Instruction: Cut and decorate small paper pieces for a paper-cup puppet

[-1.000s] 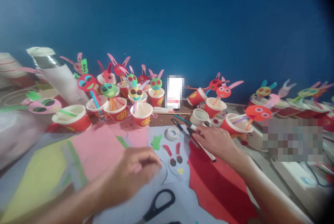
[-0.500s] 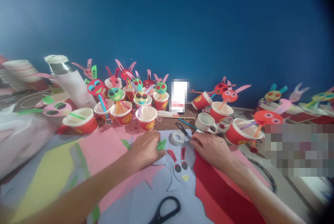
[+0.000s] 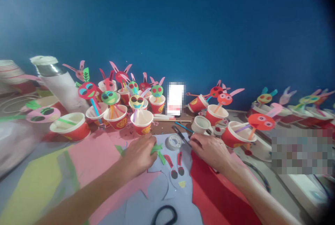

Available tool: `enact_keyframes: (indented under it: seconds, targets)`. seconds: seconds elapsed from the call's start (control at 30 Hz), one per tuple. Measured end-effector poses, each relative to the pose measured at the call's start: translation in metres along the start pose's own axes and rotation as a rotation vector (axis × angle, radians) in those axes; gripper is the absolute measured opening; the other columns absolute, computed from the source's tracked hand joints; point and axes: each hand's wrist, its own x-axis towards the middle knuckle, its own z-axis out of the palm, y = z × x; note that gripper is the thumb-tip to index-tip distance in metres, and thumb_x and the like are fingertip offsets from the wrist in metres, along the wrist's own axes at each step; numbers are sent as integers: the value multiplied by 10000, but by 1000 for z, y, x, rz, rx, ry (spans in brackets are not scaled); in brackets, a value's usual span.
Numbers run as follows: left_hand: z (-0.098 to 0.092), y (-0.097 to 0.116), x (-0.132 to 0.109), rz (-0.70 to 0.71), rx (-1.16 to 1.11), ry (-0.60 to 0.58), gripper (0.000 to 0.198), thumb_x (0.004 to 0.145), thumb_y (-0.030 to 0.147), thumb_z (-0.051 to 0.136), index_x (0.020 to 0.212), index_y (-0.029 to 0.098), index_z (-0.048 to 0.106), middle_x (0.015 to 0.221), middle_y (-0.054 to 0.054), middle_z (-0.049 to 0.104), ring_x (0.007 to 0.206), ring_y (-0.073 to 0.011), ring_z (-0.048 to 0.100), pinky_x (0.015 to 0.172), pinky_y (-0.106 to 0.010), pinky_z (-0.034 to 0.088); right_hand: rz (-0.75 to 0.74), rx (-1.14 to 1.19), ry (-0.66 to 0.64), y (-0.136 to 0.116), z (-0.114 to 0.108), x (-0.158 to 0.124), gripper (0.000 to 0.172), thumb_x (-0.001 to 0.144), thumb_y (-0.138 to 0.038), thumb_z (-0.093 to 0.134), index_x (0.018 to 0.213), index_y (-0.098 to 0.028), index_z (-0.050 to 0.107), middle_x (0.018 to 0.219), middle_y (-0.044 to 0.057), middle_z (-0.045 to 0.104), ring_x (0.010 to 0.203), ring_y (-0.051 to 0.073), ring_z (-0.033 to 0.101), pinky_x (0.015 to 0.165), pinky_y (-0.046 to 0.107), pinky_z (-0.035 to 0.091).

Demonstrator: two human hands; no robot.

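My left hand is closed, its fingers curled over green paper pieces that stick out at its right side. My right hand rests at the upper edge of the red paper, fingers bent down and tips partly hidden; what they hold, if anything, cannot be made out. Beside those fingers lies a black pen. Between the hands are a white tape roll and a flat paper rabbit face with red ears, black eyes and a yellow mouth.
Black-handled scissors lie at the front edge. Pink paper and yellow paper spread leftward. Behind stand red paper cups holding paper faces, a white mug, a flask and a bright phone-like screen.
The view has turned slightly right, so things sit further left. The green paper by my left hand has shifted, with one strip now pointing down towards the rabbit's ear. My right hand stays in place.
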Motion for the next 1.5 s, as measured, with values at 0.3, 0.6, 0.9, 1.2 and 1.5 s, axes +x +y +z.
enact_keyframes:
  seconds: [0.3,0.6,0.9,1.2,1.5]
  targets:
    - [4,1,1,188,-46,-9,150,774,134,485,767,219,609,899,-26,529,896,-189,523,723,-295,398,-12,7,29,-1,1,-2,186,901,-286,478,845,-252,652,793,0,727,733,189,669,577,260,331]
    - [5,2,0,203,-56,0,160,775,141,482,848,205,609,884,-40,540,873,-206,514,706,-311,393,-18,-2,19,0,0,-2,190,901,-304,477,885,-258,660,830,10,731,762,209,667,586,266,358]
    - [5,-4,3,217,-59,-22,191,776,104,442,748,209,600,858,-26,544,854,-189,523,721,-308,401,-22,-12,12,2,3,-1,185,900,-300,477,883,-270,659,833,0,733,760,220,670,583,272,363]
    - [10,4,-2,195,-51,-16,102,750,239,537,837,219,587,879,-19,552,824,-204,522,694,-326,399,-27,-18,9,0,4,-1,184,896,-303,484,876,-266,663,834,6,732,755,211,673,590,270,374]
    - [0,-2,0,150,-5,-29,118,744,116,457,719,204,532,811,-20,560,789,-185,534,649,-292,382,-10,6,19,4,2,-1,189,893,-317,479,866,-279,663,796,-7,735,724,201,665,583,266,364]
